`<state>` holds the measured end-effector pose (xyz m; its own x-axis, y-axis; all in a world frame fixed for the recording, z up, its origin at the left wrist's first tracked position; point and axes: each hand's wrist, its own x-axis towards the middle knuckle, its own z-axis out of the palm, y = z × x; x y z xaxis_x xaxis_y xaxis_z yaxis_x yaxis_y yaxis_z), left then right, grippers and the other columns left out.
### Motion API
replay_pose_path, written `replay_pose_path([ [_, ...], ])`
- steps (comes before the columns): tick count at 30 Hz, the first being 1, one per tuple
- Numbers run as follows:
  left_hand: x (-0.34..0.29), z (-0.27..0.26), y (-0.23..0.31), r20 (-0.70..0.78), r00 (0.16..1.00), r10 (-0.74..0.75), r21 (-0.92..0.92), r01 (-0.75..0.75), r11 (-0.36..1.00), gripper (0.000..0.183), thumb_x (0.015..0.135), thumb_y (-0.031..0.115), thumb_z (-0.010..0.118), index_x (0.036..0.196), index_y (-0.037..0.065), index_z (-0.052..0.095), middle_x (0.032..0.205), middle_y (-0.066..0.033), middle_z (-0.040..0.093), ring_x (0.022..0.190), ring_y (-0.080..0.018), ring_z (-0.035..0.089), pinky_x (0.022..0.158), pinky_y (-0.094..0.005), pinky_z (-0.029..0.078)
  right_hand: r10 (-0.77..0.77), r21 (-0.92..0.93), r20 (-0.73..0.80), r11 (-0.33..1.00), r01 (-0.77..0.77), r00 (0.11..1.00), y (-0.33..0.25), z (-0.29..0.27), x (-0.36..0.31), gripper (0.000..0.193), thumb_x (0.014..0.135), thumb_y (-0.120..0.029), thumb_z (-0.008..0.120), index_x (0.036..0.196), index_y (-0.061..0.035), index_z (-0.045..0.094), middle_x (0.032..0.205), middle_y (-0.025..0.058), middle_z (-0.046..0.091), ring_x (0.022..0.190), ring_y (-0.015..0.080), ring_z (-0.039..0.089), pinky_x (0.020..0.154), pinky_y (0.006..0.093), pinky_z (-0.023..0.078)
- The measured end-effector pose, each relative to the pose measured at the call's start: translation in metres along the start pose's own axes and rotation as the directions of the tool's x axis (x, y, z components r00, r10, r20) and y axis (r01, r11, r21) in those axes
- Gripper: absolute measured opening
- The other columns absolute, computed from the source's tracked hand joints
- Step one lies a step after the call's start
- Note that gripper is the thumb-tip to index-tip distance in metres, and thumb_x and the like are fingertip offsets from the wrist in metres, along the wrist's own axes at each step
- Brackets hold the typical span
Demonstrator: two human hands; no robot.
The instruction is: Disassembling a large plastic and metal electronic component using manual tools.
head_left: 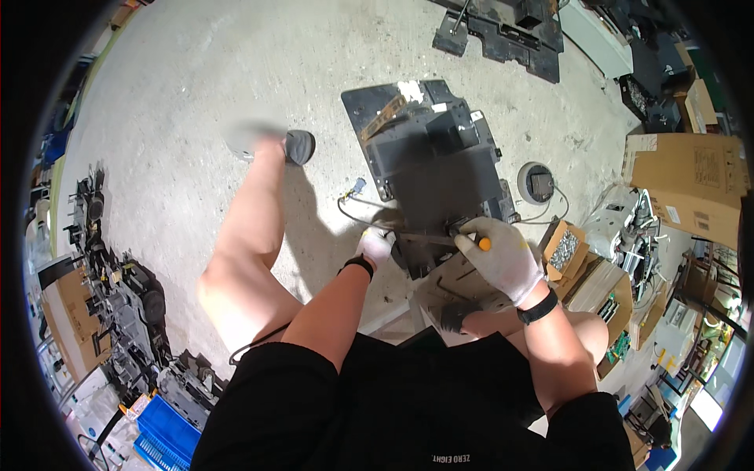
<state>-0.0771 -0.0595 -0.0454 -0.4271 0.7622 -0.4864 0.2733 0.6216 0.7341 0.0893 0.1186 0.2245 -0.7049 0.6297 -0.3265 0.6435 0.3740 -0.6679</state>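
Observation:
A large black flat equipment assembly [440, 184] lies on the concrete floor in front of me. My left hand [377, 246], in a pale glove, is closed at its near left edge, by a thin dark strip. My right hand [503, 259], gloved too, rests over the near right part with fingers wrapped round a screwdriver [485, 244]; only its orange handle end shows, and the shaft is hidden. Beside my left hand a black cable [344, 210] curves out, ending in a small connector [357, 187]. A rusty brown bracket [383, 118] lies on the assembly's far end.
A round dark part [536, 183] with a cable sits right of the assembly. Further right are an open box of screws [565, 247] and a large cardboard box [683, 177]. Another black frame [503, 35] lies far off. Metal parts [118, 275] and a blue crate [169, 428] line the left.

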Motion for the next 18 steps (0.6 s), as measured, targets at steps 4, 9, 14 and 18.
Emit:
replay_pose_path([
  [4,0.013,0.013,-0.009,0.103,0.985,0.137,0.236,-0.158,0.959,0.026,0.092,0.021,0.061,0.101,0.001,0.074,0.105,-0.0213,0.073,0.104,-0.04,0.068,0.092,-0.0467,0.054,-0.021,-0.02,-0.011,1.0,0.021,1.0,0.007,-0.004,-0.001,0.029,0.092,-0.03,0.07,0.1,-0.0028,0.074,0.1,0.0174,0.074,0.097,0.0375,0.07,0.088,0.0445,0.054],
  [9,0.002,0.016,-0.001,0.011,0.964,0.265,0.167,-0.263,0.95,0.031,0.088,0.014,0.059,0.114,0.004,0.073,0.12,-0.0205,0.07,0.119,-0.0381,0.063,0.108,-0.0424,0.049,-0.009,0.003,0.007,1.0,0.008,1.0,0.003,-0.004,-0.003,0.028,0.092,-0.029,0.069,0.099,-0.0024,0.074,0.1,0.017,0.074,0.096,0.0374,0.069,0.089,0.0439,0.054],
  [14,0.006,0.023,-0.016,-0.12,0.966,0.229,0.078,-0.22,0.972,0.034,0.084,0.001,0.059,0.115,0.004,0.073,0.12,-0.0185,0.07,0.115,-0.036,0.065,0.105,-0.0401,0.05,-0.024,0.003,0.008,1.0,0.024,1.0,-0.004,-0.003,0.0,0.027,0.092,-0.028,0.068,0.098,-0.0018,0.073,0.099,0.0169,0.074,0.096,0.0376,0.069,0.089,0.044,0.053],
  [18,0.004,0.034,-0.018,-0.24,0.967,0.083,-0.146,-0.121,0.982,0.032,0.086,-0.001,0.06,0.115,0.005,0.073,0.115,-0.0167,0.073,0.107,-0.0308,0.069,0.097,-0.0366,0.053,-0.033,-0.006,-0.017,0.999,0.032,0.999,-0.001,-0.002,-0.002,0.027,0.092,-0.027,0.068,0.098,-0.0017,0.073,0.099,0.0169,0.074,0.096,0.0375,0.069,0.09,0.0441,0.053],
])
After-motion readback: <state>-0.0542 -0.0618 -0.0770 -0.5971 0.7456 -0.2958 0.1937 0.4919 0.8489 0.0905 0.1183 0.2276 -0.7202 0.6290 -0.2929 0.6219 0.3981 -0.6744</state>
